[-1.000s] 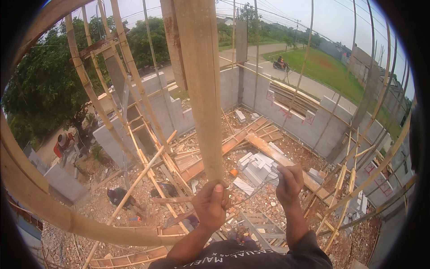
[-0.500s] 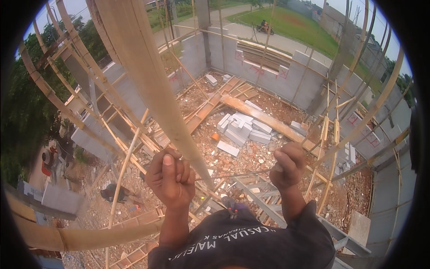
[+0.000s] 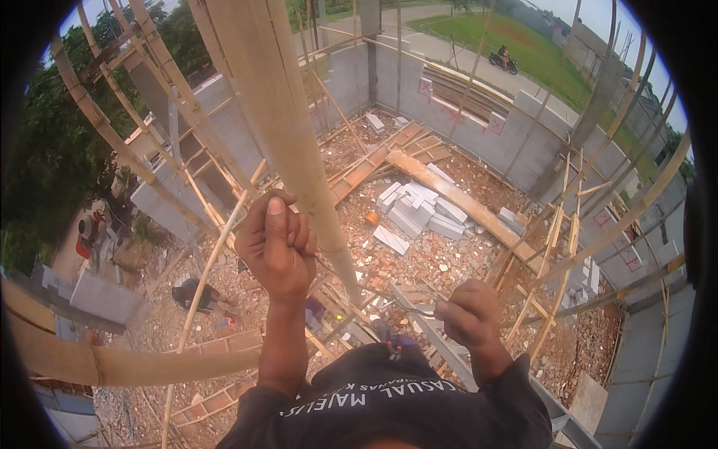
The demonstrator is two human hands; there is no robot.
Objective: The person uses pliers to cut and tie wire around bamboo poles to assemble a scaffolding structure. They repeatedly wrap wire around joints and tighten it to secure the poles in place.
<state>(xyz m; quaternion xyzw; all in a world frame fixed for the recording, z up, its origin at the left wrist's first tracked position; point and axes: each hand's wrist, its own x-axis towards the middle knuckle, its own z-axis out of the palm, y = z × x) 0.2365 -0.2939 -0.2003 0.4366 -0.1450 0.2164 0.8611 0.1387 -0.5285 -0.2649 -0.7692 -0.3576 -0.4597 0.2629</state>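
My left hand (image 3: 277,247) is closed in a fist with the thumb up, beside a thick upright bamboo pole (image 3: 292,127). From it a thin brown strand that looks like wire (image 3: 410,307) runs slackly across, low in front of the pole, to my right hand (image 3: 471,318). The right fingers are curled and pinch the strand, which bends close to them. Where the strand passes by the pole it is too faint to follow. Both hands are raised above my dark shirt (image 3: 389,408), well above the ground.
A second thick pole (image 3: 164,367) lies level at lower left. A grey metal ladder (image 3: 430,340) stands below my right hand. White blocks (image 3: 422,209) and a long plank (image 3: 467,209) lie on the rubble. Another person (image 3: 202,295) is down at left. Grey walls (image 3: 449,108) enclose the site.
The strand, taut and nearly level before, now sags and bends. My left hand has risen a little; my right hand has dropped. The view has shifted, and the motorbike moved right along the road.
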